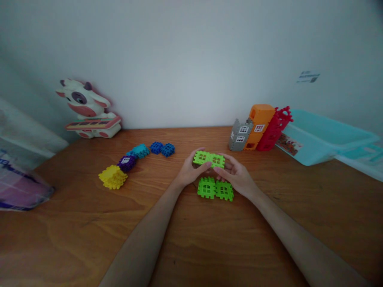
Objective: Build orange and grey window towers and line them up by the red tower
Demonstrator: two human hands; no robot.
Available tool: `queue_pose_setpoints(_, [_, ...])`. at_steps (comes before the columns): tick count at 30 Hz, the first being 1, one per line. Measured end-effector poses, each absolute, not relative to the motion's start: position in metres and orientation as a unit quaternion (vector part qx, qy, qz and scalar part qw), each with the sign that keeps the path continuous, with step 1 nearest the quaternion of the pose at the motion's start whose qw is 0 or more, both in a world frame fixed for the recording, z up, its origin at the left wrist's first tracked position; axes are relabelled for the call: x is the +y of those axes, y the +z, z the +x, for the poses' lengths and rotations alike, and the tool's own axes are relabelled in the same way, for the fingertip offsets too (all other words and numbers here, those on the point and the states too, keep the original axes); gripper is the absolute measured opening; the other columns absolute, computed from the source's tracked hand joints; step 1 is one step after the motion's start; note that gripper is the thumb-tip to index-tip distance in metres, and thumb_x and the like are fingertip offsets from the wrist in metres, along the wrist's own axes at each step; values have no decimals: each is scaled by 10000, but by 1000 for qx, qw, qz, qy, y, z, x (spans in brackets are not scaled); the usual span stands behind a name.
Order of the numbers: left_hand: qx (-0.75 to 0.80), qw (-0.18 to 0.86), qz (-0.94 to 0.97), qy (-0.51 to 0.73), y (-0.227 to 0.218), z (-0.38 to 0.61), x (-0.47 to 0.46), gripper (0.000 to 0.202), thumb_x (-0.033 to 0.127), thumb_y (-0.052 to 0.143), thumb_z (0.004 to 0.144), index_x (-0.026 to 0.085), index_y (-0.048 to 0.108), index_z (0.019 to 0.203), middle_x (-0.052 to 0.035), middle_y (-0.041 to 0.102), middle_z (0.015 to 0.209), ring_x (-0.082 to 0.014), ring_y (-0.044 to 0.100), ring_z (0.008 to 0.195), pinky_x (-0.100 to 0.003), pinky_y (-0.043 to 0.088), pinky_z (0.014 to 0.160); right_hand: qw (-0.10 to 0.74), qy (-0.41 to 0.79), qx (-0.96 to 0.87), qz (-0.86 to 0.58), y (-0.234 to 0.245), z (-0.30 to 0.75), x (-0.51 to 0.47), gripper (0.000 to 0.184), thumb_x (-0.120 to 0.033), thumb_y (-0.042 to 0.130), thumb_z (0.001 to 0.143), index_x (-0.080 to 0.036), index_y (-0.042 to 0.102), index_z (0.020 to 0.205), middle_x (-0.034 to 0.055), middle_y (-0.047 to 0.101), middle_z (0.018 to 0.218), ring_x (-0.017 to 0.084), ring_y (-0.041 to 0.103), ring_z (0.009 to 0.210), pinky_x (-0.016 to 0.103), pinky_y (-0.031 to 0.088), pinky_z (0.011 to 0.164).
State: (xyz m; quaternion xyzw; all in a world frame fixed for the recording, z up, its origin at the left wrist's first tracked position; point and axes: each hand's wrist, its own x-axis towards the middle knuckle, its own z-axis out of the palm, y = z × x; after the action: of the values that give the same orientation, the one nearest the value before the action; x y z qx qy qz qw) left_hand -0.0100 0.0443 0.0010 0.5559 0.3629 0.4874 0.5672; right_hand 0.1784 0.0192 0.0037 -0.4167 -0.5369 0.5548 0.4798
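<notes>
Between my two hands, just above the table, is a pair of joined lime-green building tiles (pixel 209 159) with window openings and notched edges. My left hand (pixel 194 167) grips the left end, its thumb over the front. On the other end, my right hand (pixel 236 174) holds with its thumb near the lower edge and its fingers behind. Below them on the wood, two more green window tiles (pixel 206 188) lie flat side by side, edges meeting.
A yellow tile stack (pixel 113 177), a purple one (pixel 127 162), a light-blue one (pixel 140 150) and blue ones (pixel 162 148) lie left. Grey, orange (pixel 259 123) and red tile towers stand back right, beside a turquoise bin (pixel 317 137). A cow toy piano (pixel 89 109) is back left.
</notes>
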Motion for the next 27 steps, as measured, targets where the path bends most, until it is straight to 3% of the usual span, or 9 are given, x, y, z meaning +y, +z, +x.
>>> queue_pose_setpoints(7, [373,574,551,477,0,-9,46,782,536,752,763,188,416,1378,-40,694,896,-120,638,590,-263,554,580,477,534,-571,-402,9,182,16,790,-406,796,760,-353,424,1455,28,741,1056,159,668,670,310,554,616])
queue_pose_setpoints(11, [386,472,609,508,-1,-9,48,601,536,714,801,183,554,1260,-63,680,1012,-157,659,807,-284,551,740,473,449,-620,-437,7,184,16,446,-466,703,848,-317,628,1261,18,717,831,185,652,623,331,549,587])
queue_pose_setpoints(13, [380,427,638,515,-2,-10,49,514,502,755,773,175,626,1148,-69,681,1046,-176,648,903,-300,531,831,480,396,-646,-443,7,185,17,363,-477,668,876,-304,670,1195,33,718,860,206,669,692,354,565,644])
queue_pose_setpoints(16, [364,391,658,530,-3,-12,50,407,471,786,751,177,686,1013,-87,697,1068,-213,645,1010,-358,499,937,504,306,-686,-426,6,186,18,297,-453,645,902,-309,702,1155,63,699,1132,247,671,991,405,563,863])
queue_pose_setpoints(18, [345,370,670,543,-3,-13,50,328,444,788,758,184,716,944,-106,697,1124,-234,631,1099,-399,462,1012,508,267,-703,-420,6,186,19,266,-439,639,911,-316,721,1133,66,673,1199,262,627,1132,436,517,985])
queue_pose_setpoints(21, [320,367,683,544,-2,-15,50,261,402,783,775,194,746,927,-117,702,1154,-237,635,1121,-421,448,1039,511,267,-708,-408,6,186,19,247,-419,642,916,-326,727,1128,60,684,1187,258,620,1160,459,480,1049])
queue_pose_setpoints(27, [308,382,690,531,0,-15,50,216,356,763,803,196,771,949,-110,731,1099,-225,663,1064,-405,481,999,520,344,-665,-411,6,183,18,251,-411,691,878,-306,740,1101,54,719,1167,251,653,1109,457,516,1014])
